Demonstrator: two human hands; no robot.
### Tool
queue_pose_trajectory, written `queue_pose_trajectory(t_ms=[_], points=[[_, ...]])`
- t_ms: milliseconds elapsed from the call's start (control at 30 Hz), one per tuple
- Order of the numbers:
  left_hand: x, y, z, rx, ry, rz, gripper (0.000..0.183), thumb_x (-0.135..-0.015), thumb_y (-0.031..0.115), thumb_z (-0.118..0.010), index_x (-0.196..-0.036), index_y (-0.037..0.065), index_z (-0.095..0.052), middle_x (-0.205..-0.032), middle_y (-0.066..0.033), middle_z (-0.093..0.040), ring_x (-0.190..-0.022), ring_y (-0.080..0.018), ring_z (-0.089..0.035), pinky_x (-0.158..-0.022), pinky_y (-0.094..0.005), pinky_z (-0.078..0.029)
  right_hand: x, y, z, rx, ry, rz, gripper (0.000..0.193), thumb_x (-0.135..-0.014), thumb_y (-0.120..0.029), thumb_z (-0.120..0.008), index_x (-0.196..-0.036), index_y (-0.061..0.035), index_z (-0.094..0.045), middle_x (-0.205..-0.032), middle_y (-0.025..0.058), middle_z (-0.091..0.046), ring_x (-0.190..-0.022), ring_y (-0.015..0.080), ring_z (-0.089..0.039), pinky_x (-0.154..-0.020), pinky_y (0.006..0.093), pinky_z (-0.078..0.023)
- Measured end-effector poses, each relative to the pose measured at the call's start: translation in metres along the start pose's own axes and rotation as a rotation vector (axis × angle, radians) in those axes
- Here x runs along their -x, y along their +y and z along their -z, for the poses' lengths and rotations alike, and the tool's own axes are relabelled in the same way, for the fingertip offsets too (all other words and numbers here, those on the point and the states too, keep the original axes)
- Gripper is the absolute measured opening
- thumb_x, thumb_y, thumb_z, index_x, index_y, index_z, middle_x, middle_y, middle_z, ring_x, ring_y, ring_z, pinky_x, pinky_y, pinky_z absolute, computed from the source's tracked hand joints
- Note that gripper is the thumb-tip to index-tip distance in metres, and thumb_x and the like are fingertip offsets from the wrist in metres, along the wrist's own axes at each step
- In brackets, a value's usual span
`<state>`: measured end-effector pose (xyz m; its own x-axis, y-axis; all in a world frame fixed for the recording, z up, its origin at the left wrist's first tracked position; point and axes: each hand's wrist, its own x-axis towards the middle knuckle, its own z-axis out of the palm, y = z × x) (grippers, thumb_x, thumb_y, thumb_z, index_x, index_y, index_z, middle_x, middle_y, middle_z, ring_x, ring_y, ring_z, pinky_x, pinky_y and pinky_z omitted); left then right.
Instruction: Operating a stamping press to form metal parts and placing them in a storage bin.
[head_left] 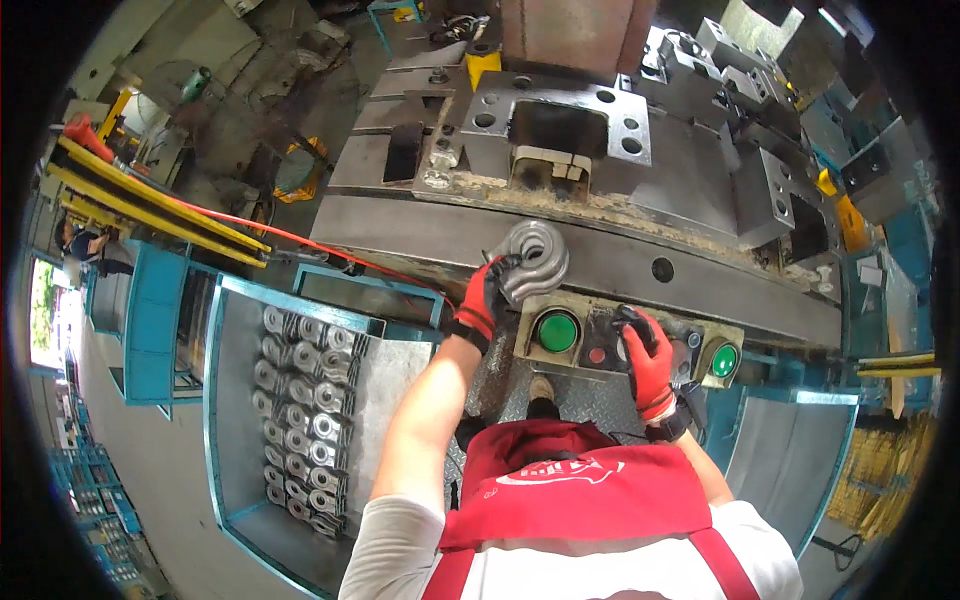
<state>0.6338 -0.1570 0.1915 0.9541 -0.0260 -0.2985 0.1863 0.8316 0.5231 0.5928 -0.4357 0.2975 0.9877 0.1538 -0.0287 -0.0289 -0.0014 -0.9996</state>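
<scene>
My left hand (482,302), in a red and black glove, is closed on a grey metal ring-ended part (540,262). The part is at the front edge of the press bed, above the control box, its round hole turned upward; it may be more than one piece stacked. My right hand (648,362), gloved the same way, rests over the middle of the control box (640,312) with fingers bent and apart, nothing visible in it. On that box a large green button (556,331) lies to its left and another green button (723,360) to its right, with a small red button (597,355) between.
Ahead lies the press bed (400,222) with a steel die block (630,105). A blue-edged bin (212,420) at left holds rows of similar metal parts (300,420). Yellow bars (160,205) and a red hose (290,238) run at left; another bin (790,450) is at right.
</scene>
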Motion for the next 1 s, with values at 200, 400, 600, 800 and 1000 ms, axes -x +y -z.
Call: queue_pose_trajectory(t_ms=[200,400,600,800,1000], points=[[0.119,0.009,-0.016,0.340,0.076,-0.146,0.030,-0.090,0.022,-0.046,-0.113,0.005,-0.053,-0.100,-0.0069,-0.062,-0.086,-0.0180,-0.060,-0.074,-0.0303,-0.050,0.005,-0.028,-0.060,0.068,-0.215,-0.067,0.028,-0.085,-0.005,-0.056,-0.112,0.0027,-0.056,-0.101,0.0068,-0.062,-0.090,0.0119,-0.056,-0.082,0.0249,-0.044],[0.258,0.006,0.099,0.220,0.406,-0.432,0.029,-0.090,0.025,-0.049,-0.111,0.007,-0.055,-0.107,-0.0075,-0.060,-0.098,-0.0170,-0.057,-0.087,-0.0319,-0.045,0.029,-0.007,-0.188,-0.054,-0.575,0.011,0.033,-0.086,-0.006,-0.055,-0.117,0.0030,-0.051,-0.109,0.0087,-0.058,-0.100,0.0153,-0.053,-0.090,0.0270,-0.040],[0.408,-0.005,0.220,0.503,0.595,-0.791,0.034,-0.089,0.027,-0.048,-0.114,0.006,-0.052,-0.106,-0.0090,-0.061,-0.095,-0.0220,-0.060,-0.081,-0.0346,-0.049,0.009,0.067,-0.356,0.591,-0.688,0.514,0.067,-0.078,-0.025,-0.066,-0.131,0.0013,-0.035,-0.119,0.0183,-0.053,-0.111,0.0310,-0.049,-0.098,0.0378,-0.034],[0.502,0.020,0.370,0.691,0.941,-0.920,0.025,-0.086,0.022,-0.054,-0.105,0.006,-0.059,-0.100,-0.0067,-0.063,-0.091,-0.0207,-0.061,-0.081,-0.0349,-0.049,-0.029,0.141,-0.441,1.110,-0.826,0.116,0.082,-0.067,-0.035,-0.072,-0.133,-0.0037,-0.034,-0.115,0.0205,-0.055,-0.106,0.0312,-0.053,-0.090,0.0397,-0.040],[0.541,0.058,0.513,0.768,1.264,-0.978,0.035,-0.089,0.034,-0.046,-0.116,0.013,-0.055,-0.115,-0.0062,-0.059,-0.103,-0.0236,-0.056,-0.089,-0.0406,-0.043,0.007,0.120,-0.474,1.199,-0.701,0.142,0.080,-0.064,-0.028,-0.073,-0.131,-0.0043,-0.037,-0.112,0.0187,-0.056,-0.100,0.0300,-0.056,-0.085,0.0374,-0.043]])
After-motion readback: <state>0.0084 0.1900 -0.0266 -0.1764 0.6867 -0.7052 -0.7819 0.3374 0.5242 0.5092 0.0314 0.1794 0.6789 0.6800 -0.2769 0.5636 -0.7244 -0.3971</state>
